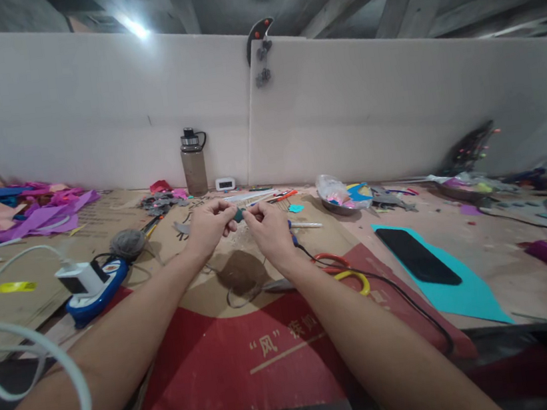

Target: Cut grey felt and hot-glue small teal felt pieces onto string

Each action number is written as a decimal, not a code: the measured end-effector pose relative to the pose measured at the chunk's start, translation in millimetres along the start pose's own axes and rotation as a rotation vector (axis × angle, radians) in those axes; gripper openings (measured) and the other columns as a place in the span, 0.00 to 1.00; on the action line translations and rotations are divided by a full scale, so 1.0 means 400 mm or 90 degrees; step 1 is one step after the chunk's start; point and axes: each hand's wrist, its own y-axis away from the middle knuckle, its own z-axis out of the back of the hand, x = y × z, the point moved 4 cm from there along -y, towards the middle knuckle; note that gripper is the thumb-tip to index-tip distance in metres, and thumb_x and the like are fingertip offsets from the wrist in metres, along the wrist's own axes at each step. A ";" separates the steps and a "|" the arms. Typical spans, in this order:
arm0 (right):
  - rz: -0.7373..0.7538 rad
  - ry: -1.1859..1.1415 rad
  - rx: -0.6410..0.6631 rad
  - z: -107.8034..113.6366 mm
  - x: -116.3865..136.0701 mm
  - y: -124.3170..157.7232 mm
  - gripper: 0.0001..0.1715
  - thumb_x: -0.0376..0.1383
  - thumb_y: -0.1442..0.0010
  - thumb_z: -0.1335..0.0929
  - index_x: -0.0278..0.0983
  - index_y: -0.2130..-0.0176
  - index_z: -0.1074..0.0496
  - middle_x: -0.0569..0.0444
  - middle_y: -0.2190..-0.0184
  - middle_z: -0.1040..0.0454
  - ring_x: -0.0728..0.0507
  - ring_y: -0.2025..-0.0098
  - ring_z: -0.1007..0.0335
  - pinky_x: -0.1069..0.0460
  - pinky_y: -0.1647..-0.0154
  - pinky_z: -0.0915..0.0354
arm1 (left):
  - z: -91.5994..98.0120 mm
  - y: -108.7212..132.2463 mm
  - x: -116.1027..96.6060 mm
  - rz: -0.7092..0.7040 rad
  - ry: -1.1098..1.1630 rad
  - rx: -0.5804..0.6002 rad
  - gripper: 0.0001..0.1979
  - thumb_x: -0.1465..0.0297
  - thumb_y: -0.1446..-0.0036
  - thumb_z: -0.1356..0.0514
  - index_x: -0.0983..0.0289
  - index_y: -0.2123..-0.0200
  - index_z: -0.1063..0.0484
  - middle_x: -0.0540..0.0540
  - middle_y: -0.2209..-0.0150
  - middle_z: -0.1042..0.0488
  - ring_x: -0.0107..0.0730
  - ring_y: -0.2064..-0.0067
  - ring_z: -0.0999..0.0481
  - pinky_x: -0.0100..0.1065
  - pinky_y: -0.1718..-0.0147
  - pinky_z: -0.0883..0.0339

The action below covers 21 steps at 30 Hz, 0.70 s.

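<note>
Above the middle of a tan and red printed paper sheet, my left hand and my right hand meet with fingertips pinched. Between them is a small dark green piece, too small to name, held by both. Under my wrists lie a round brown patch or object, which I cannot make out, and scissors with red and yellow handles. My right forearm covers part of the scissors. Beside my right hand is a blue-handled tool with a black cord.
A bottle stands by the white partition. To the left are grey yarn, a blue power strip with a charger, and coloured scraps. A black phone rests on turquoise sheet at right, near a bowl.
</note>
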 end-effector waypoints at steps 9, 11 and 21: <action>-0.106 -0.110 0.000 0.002 -0.002 -0.003 0.11 0.40 0.49 0.34 0.36 0.77 0.33 0.59 0.80 0.33 0.50 0.77 0.42 0.54 0.72 0.44 | -0.016 0.002 0.006 0.033 0.096 0.008 0.07 0.68 0.53 0.38 0.65 0.74 0.31 0.47 0.85 0.34 0.20 0.84 0.39 0.25 0.84 0.50; -0.107 -0.113 -0.003 0.004 0.000 -0.003 0.11 0.40 0.50 0.34 0.36 0.77 0.33 0.59 0.80 0.33 0.50 0.77 0.42 0.54 0.72 0.44 | -0.018 0.003 0.007 0.042 0.117 0.009 0.07 0.68 0.53 0.37 0.65 0.74 0.31 0.47 0.85 0.34 0.20 0.84 0.39 0.25 0.84 0.50; -0.100 -0.137 -0.003 0.002 -0.007 -0.006 0.11 0.41 0.51 0.34 0.36 0.78 0.33 0.59 0.80 0.34 0.51 0.76 0.43 0.54 0.72 0.44 | -0.025 0.003 0.013 0.087 0.184 0.021 0.07 0.69 0.56 0.36 0.65 0.74 0.32 0.45 0.85 0.37 0.19 0.85 0.39 0.24 0.87 0.53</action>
